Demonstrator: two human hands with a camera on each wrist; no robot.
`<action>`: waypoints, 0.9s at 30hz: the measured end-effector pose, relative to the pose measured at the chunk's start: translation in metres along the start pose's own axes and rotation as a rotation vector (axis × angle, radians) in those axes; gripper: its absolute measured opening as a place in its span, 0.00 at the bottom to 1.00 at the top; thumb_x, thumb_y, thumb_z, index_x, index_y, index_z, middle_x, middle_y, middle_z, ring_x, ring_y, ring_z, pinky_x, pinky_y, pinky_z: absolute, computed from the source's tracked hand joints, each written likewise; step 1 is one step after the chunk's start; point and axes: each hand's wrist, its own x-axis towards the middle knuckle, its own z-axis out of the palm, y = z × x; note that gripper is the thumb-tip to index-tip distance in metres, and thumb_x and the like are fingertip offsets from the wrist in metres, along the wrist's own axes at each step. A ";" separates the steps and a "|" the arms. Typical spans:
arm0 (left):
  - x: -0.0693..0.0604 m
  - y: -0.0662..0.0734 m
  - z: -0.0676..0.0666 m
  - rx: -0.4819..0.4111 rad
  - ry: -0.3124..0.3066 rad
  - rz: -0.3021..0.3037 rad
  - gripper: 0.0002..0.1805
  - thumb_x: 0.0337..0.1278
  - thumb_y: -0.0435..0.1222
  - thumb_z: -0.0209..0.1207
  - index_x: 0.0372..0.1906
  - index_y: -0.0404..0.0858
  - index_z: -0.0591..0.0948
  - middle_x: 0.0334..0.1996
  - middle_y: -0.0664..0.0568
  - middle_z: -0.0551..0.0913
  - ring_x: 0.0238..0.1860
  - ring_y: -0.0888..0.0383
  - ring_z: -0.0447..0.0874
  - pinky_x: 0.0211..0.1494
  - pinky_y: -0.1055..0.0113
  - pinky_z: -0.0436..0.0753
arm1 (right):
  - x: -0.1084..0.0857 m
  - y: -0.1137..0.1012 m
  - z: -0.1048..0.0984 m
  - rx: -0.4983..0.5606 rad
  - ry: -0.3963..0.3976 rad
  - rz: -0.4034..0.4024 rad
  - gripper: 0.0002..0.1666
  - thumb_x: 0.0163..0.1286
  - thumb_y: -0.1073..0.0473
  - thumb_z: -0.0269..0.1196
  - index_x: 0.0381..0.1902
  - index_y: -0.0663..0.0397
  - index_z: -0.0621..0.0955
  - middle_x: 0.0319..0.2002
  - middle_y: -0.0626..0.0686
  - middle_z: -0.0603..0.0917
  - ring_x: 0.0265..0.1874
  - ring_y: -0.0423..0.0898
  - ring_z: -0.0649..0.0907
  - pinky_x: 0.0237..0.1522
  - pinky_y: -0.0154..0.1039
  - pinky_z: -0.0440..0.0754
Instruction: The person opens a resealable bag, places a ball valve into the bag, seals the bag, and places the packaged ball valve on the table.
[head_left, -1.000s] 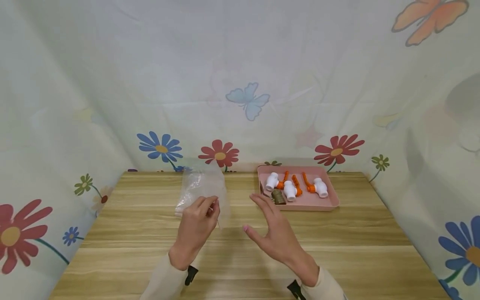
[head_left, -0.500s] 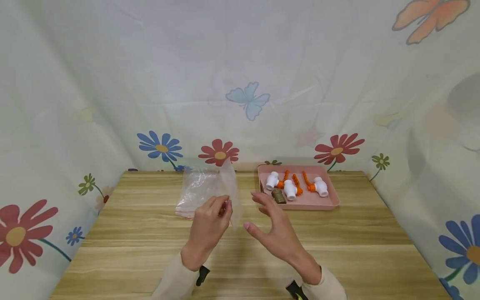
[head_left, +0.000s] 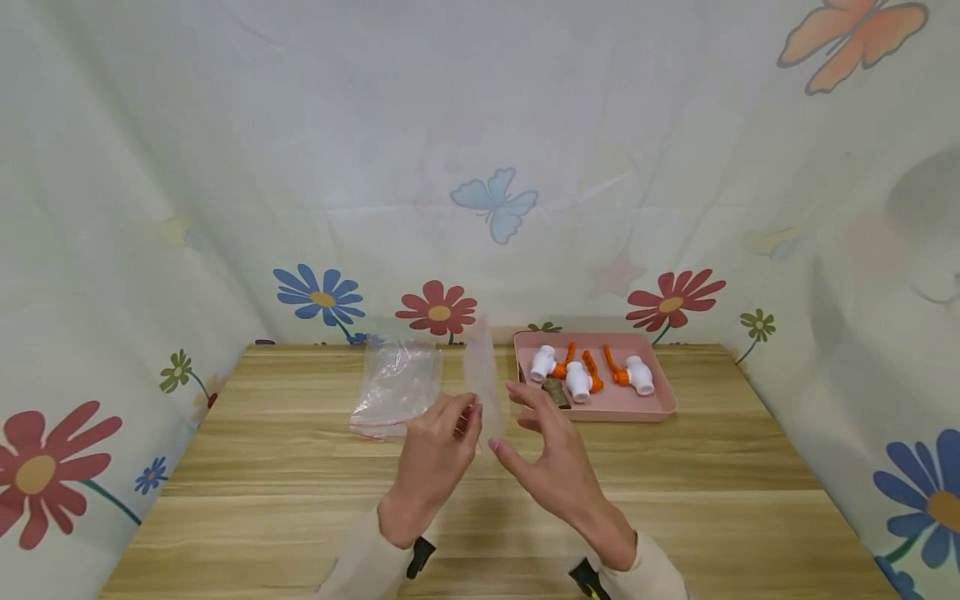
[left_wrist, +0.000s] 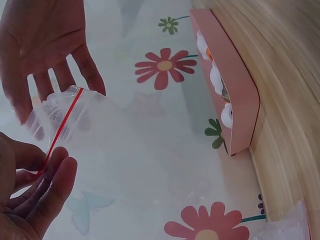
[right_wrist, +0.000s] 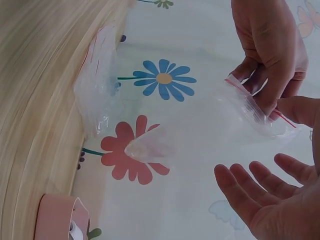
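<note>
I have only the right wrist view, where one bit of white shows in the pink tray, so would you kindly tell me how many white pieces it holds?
Observer: The head view shows three white valves in the pink tray.
Operator: Thank you; does anything that is not white lie in there beside them?
Observer: Yes, the head view also shows a brownish-green piece in the tray.
Operator: That helps. I see the left hand pinching the clear bag, but not the arm behind it; is that arm covered?
Observer: Yes, in the head view a cream sleeve covers it down to about the wrist.
</note>
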 end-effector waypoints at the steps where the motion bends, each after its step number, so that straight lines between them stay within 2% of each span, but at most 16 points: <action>1: 0.000 0.001 0.000 -0.005 0.001 0.003 0.07 0.51 0.27 0.69 0.36 0.32 0.84 0.26 0.49 0.84 0.23 0.62 0.84 0.27 0.77 0.81 | 0.000 0.001 0.001 -0.017 0.017 -0.019 0.36 0.60 0.60 0.71 0.66 0.47 0.71 0.61 0.51 0.78 0.57 0.50 0.81 0.48 0.44 0.86; 5: 0.001 0.003 0.001 -0.030 -0.002 0.001 0.07 0.52 0.26 0.68 0.37 0.31 0.84 0.26 0.49 0.84 0.23 0.62 0.84 0.26 0.78 0.81 | 0.001 0.004 0.003 -0.086 0.087 -0.077 0.30 0.58 0.62 0.72 0.59 0.55 0.76 0.52 0.55 0.82 0.49 0.50 0.84 0.41 0.42 0.87; 12: -0.003 0.004 0.004 -0.068 -0.016 0.000 0.07 0.51 0.26 0.68 0.37 0.31 0.84 0.27 0.48 0.85 0.24 0.62 0.85 0.28 0.80 0.80 | -0.001 0.005 0.006 -0.165 0.150 -0.075 0.20 0.55 0.64 0.73 0.44 0.59 0.78 0.36 0.54 0.82 0.34 0.47 0.84 0.31 0.36 0.85; 20: -0.004 0.004 0.008 -0.125 -0.023 0.012 0.06 0.51 0.25 0.67 0.36 0.31 0.84 0.27 0.49 0.85 0.25 0.63 0.84 0.29 0.81 0.80 | -0.002 0.009 0.008 -0.268 0.242 -0.137 0.13 0.54 0.70 0.71 0.32 0.56 0.77 0.26 0.49 0.79 0.24 0.43 0.81 0.24 0.24 0.78; 27: -0.007 0.001 0.009 -0.144 -0.025 0.031 0.06 0.49 0.23 0.65 0.32 0.34 0.81 0.27 0.50 0.83 0.24 0.63 0.84 0.27 0.83 0.78 | -0.003 0.015 0.007 -0.284 0.306 -0.172 0.14 0.48 0.75 0.68 0.27 0.55 0.75 0.21 0.48 0.76 0.19 0.40 0.77 0.21 0.27 0.77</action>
